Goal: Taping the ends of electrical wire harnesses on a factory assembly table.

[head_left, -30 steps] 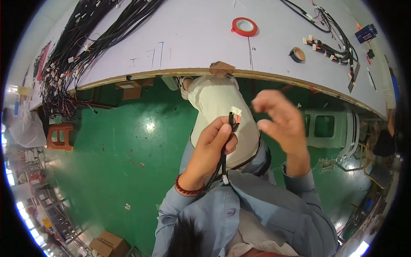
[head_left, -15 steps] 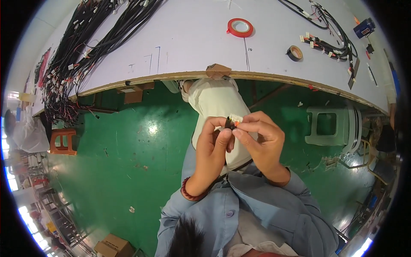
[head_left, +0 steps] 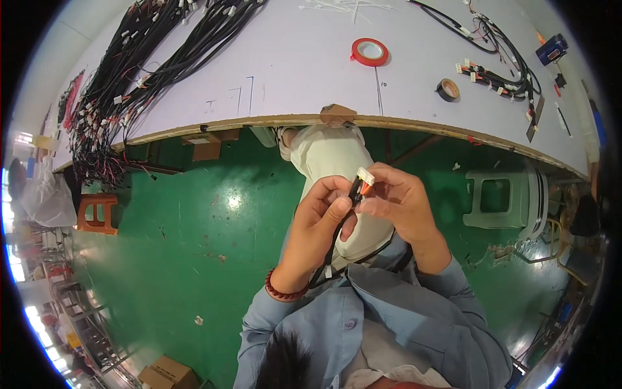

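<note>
Over my lap, my left hand point(head_left: 321, 217) pinches a black-sleeved wire harness point(head_left: 335, 241) between thumb and fingers. Its white plug connector point(head_left: 366, 175) points up and away from me, with short orange wires point(head_left: 365, 188) running into it. My right hand point(head_left: 403, 201) is closed around the right side of the same end, its thumb and bent fingers at the orange wires. Its exact contact is partly hidden behind the fingers. The harness's black cable trails down past my left wrist onto my lap.
The white table point(head_left: 291, 84) has a worn front edge beyond my knees. On it lie bundled black harnesses point(head_left: 175, 71), red tape point(head_left: 370, 52), black tape point(head_left: 448, 90) and more harnesses point(head_left: 499, 81). An orange stool point(head_left: 97, 212) and a pale green stool point(head_left: 499, 201) flank me.
The connector has tipped more upright, showing more orange wire. The black cable now shows below my left hand. My right fingers have shifted lower along the connector end.
</note>
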Tool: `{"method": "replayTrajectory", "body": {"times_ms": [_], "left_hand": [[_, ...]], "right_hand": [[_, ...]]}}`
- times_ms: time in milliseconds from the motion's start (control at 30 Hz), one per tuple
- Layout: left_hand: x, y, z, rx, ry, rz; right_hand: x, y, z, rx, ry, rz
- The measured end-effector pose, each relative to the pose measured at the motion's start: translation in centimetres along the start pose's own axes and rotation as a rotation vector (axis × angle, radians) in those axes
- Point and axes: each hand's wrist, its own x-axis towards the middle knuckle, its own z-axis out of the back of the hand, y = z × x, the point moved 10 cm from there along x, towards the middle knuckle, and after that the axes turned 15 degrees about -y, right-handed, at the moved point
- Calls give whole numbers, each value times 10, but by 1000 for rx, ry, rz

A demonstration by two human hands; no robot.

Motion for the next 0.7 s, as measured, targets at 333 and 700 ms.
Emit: {"method": "replayTrajectory", "body": {"times_ms": [333,700], "left_hand": [[1,-13,5,246,-117,-197],[6,-2,-6,264,72,-162]], "right_hand": [[1,-6,7,82,-98,-47],[3,-18,17,82,-145,-75]]}}
